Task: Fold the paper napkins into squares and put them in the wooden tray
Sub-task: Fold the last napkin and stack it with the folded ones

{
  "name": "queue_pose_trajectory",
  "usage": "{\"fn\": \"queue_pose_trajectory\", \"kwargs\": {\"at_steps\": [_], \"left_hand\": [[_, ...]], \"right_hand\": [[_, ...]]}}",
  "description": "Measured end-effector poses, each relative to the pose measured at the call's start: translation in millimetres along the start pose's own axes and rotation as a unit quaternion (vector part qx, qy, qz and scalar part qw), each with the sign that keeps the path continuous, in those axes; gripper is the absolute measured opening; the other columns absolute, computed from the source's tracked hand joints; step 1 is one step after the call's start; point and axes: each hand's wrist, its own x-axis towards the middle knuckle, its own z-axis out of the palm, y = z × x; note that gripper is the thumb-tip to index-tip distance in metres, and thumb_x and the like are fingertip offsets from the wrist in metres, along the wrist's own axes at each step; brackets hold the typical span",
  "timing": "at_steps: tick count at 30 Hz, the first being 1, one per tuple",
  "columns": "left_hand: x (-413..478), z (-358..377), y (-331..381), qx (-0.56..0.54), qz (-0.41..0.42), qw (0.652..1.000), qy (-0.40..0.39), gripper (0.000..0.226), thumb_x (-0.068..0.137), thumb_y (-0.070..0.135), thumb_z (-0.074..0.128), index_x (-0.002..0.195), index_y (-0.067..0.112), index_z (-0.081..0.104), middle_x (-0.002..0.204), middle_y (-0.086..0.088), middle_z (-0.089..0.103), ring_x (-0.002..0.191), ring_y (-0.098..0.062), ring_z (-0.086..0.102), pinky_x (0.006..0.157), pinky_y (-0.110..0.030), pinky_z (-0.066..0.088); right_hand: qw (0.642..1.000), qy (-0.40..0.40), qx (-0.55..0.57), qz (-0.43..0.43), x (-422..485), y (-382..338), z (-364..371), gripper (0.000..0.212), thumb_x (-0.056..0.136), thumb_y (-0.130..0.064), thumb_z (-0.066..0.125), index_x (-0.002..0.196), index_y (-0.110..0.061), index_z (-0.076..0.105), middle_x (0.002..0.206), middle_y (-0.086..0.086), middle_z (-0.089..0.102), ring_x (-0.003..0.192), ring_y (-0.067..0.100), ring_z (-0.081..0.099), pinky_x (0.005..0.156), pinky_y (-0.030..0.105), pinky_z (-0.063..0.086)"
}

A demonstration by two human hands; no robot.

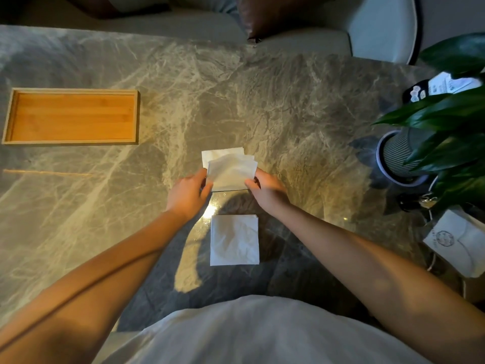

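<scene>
White napkin (231, 170) crumpled, lifted by both hands

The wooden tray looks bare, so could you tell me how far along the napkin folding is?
Done: one folded napkin lies square on the table. In hand: the left hand and right hand hold a napkin above the stack. Left: the wooden tray holds nothing yet.

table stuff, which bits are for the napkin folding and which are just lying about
For the job:
- napkin held by left hand and right hand
- folded napkin
- wooden tray

Lying about:
- potted plant
- white pouch
- cushion
</scene>
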Motion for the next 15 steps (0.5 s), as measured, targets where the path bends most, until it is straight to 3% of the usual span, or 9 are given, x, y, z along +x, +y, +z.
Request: {"fn": "queue_pose_trajectory", "kwargs": {"at_steps": [3, 8, 15], "left_hand": [[-0.6, 0.9, -1.6, -0.012, -0.007, 1.0, 0.011, 0.014, 0.092, 0.023, 0.05, 0.095, 0.01, 0.049, 0.078, -0.009, 0.065, 0.069, -0.031, 0.059, 0.058, -0.039, 0.048], [-1.9, 2.3, -5.4, -0.024, -0.019, 1.0, 0.001, 0.011, 0.093, 0.023, 0.048, 0.101, 0.016, 0.049, 0.081, -0.005, 0.068, 0.07, -0.027, 0.06, 0.06, -0.039, 0.051], [-3.8, 7.3, -4.3, -0.028, -0.03, 0.999, 0.013, 0.015, 0.092, 0.022, 0.048, 0.105, 0.015, 0.049, 0.081, -0.004, 0.069, 0.07, -0.029, 0.063, 0.063, -0.042, 0.053]], "right_hand": [[1.0, 0.003, 0.009, 0.006, -0.1, -0.9, 1.3, 0.023, 0.094, -0.031, 0.051, 0.115, -0.025, 0.058, 0.098, -0.002, 0.068, 0.087, 0.019, 0.06, 0.067, 0.029, 0.045], [0.999, 0.004, 0.005, 0.033, -1.0, 0.1, 2.5, 0.023, 0.094, -0.031, 0.051, 0.116, -0.023, 0.057, 0.105, 0.003, 0.067, 0.094, 0.024, 0.06, 0.079, 0.038, 0.053], [0.999, 0.0, -0.016, 0.042, -2.3, 0.7, 4.6, 0.024, 0.09, -0.028, 0.06, 0.11, -0.02, 0.05, 0.1, 0.006, 0.066, 0.093, 0.028, 0.06, 0.079, 0.045, 0.054]]}}
